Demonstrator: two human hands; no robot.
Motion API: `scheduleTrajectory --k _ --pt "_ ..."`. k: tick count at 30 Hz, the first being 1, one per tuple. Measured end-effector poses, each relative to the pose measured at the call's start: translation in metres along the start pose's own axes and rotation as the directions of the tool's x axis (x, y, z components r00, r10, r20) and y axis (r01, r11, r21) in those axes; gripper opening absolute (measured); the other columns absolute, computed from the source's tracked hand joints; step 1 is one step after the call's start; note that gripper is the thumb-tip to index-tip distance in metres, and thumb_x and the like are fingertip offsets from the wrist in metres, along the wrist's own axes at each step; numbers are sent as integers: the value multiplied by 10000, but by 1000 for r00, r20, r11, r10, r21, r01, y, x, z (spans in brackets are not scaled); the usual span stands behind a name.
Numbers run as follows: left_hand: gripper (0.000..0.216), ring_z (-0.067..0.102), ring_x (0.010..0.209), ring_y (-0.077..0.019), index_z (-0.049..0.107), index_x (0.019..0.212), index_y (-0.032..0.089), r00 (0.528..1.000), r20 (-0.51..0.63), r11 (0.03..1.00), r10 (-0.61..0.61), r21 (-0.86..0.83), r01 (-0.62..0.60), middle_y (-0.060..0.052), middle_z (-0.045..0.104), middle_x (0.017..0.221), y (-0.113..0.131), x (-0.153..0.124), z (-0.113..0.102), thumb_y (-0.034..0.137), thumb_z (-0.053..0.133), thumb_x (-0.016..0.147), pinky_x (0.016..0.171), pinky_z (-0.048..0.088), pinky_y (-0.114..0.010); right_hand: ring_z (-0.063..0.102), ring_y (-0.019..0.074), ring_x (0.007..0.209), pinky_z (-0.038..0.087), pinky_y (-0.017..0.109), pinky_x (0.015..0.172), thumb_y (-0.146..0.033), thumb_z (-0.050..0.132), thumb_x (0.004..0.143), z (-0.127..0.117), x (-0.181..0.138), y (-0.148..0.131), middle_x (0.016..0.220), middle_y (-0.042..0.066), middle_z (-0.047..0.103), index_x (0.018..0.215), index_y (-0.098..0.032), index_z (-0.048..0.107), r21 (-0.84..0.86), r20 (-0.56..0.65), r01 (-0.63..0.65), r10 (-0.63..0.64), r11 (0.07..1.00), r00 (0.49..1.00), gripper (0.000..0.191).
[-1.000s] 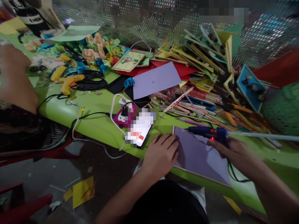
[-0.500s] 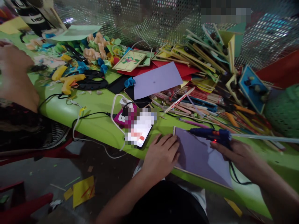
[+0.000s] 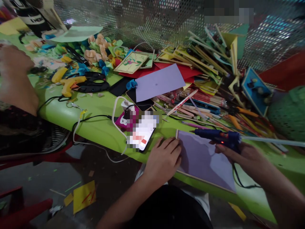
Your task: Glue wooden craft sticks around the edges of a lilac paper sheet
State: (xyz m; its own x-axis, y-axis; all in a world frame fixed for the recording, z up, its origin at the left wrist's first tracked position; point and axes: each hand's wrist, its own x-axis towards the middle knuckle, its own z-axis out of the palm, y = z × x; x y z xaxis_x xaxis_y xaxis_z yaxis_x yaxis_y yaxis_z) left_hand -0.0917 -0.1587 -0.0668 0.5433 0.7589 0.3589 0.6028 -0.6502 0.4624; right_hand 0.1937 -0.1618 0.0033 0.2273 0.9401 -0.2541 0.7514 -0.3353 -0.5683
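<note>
A blue glue gun (image 3: 218, 136) with a glowing red light is gripped in my right hand (image 3: 240, 156), its nozzle pointing left over the upper edge of a purple sheet (image 3: 207, 165). A clear glue stick (image 3: 269, 140) juts from the gun's rear. Thin wooden strips border the sheet along its left and lower edges. My left hand (image 3: 165, 159) lies with fingers stretched over the sheet's left edge. Just left of that hand rests a phone (image 3: 145, 133) with a lit screen.
Another person's hand (image 3: 15, 60) is at the far left. Yellow-handled tool (image 3: 71, 84), a purple card (image 3: 159, 82), crumpled paper flowers (image 3: 95, 51), sticks (image 3: 197, 111) and stick-framed pieces (image 3: 209, 60) crowd the green table (image 3: 95, 133). A perforated metal panel (image 3: 157, 22) stands behind.
My right hand and the glue gun have shifted slightly right, drawing the nozzle away from the sheet's left corner. My left hand stays on the left edge.
</note>
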Motion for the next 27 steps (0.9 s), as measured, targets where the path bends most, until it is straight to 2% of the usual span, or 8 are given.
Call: scheduleTrajectory --k 4,8,12,16,21,27 --pt "315 615 1356 -231 650 1331 190 1000 -9 1000 0 4 0 -56 682 1451 0 -1 1 276 587 1035 1189 444 -493 531 203 525 429 334 474 -847 664 653 -1 0 0 560 33 622 682 -226 764 21 35 10 -11 1000 999 630" --pt "306 624 1340 -233 656 1321 188 1000 -22 1000 1 10 -1 -51 686 1446 0 0 2 280 590 1037 1177 457 -489 515 206 475 428 346 467 -874 601 673 0 1 -8 473 10 535 661 -230 773 -69 -5 61 -61 996 998 667" --pt "301 624 1338 -229 659 1316 185 1000 -26 1000 1 6 -1 -50 690 1440 0 0 1 292 581 1045 1170 465 -490 525 220 456 418 359 469 -859 557 723 -1 1 -9 454 4 529 635 -248 746 -169 -16 115 -120 979 993 645" --pt "299 625 1336 -227 663 1314 181 999 -33 1000 8 10 -8 -52 690 1440 0 0 1 297 571 1054 1169 468 -487 554 247 472 416 376 483 -861 535 732 -2 0 -7 466 13 551 669 -257 736 -217 -12 99 -104 971 995 640" --pt "287 618 1348 -224 669 1303 192 1000 -24 1000 -1 14 1 -48 684 1451 0 -1 1 304 578 1055 1191 448 -484 538 248 445 423 391 507 -875 526 719 0 2 -4 446 8 532 604 -280 640 -238 -1 75 -78 968 997 617" --pt "297 620 1350 -230 671 1306 188 1000 -2 1000 -6 12 6 -58 682 1454 0 -1 0 313 582 1053 1186 454 -485 593 271 499 455 396 547 -857 512 750 0 4 -4 486 14 579 673 -276 655 -235 27 97 -93 967 995 603"
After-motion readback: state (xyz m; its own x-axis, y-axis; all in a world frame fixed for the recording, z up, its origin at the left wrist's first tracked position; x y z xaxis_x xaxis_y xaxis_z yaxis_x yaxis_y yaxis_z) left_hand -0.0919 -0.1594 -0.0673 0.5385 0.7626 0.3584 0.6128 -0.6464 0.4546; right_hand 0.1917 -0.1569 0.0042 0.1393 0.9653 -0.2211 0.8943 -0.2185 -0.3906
